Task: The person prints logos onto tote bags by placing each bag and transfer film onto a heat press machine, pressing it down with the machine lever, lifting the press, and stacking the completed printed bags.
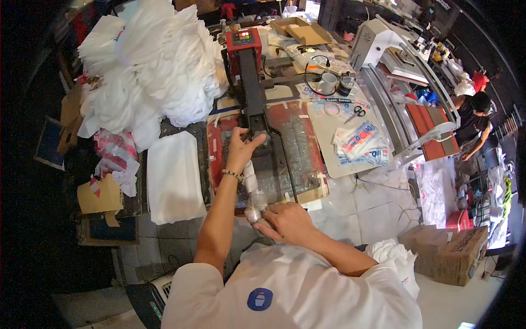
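Observation:
A red and black press machine (pixel 249 71) stands in the middle, its dark arm reaching over a flat bed with red edges (pixel 307 142). My left hand (pixel 242 149), with a beaded bracelet at the wrist, is at the front of that arm, thumb and fingers apart; its fingertips touch the dark part. A handle wrapped in clear plastic (pixel 251 183) slants down toward me. My right hand (pixel 286 222) rests around its lower rounded end, fingers bent against it. A stack of white cloth sheets (pixel 174 178) lies left of the bed.
A big heap of white cloth (pixel 159 66) stands at the back left. Right of the bed are scissors (pixel 356 113), a white mug (pixel 327 83) and printed pieces (pixel 361 142). A second press (pixel 383 44) and another person (pixel 475 118) are farther right. Cardboard boxes (pixel 460 255) sit lower right.

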Demonstrator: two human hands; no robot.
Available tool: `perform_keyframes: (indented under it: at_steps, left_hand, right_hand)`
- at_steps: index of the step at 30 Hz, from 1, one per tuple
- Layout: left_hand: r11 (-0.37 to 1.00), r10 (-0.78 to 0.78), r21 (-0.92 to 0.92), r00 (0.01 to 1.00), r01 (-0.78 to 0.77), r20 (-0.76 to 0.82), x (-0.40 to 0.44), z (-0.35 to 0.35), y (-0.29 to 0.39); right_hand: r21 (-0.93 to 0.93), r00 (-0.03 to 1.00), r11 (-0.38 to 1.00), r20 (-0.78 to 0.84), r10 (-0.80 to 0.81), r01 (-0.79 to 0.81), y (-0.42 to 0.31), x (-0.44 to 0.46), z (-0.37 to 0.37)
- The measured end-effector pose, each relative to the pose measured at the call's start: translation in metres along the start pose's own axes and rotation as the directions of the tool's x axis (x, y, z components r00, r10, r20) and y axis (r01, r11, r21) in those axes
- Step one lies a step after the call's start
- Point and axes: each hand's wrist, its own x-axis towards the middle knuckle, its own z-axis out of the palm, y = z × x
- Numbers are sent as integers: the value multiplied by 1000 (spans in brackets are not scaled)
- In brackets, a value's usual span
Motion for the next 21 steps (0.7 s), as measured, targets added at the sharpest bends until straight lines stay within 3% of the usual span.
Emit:
perform_keyframes:
  at_steps: [7, 13, 21]
  left_hand:
    - [995, 86, -42, 996, -87, -38, 5, 4, -12]
    - [999, 10, -53, 1000, -11, -15, -5, 1, 9]
    - [999, 33, -34, 999, -34, -21, -3, 1, 4]
  right_hand:
    - [-6, 1000, 1000, -18, -14, 14, 1, 0, 1]
    - [-7, 1000, 1000, -7, -1, 1, 1, 0, 1]
    - [20, 999, 1000, -40, -3, 4, 3, -1, 5]
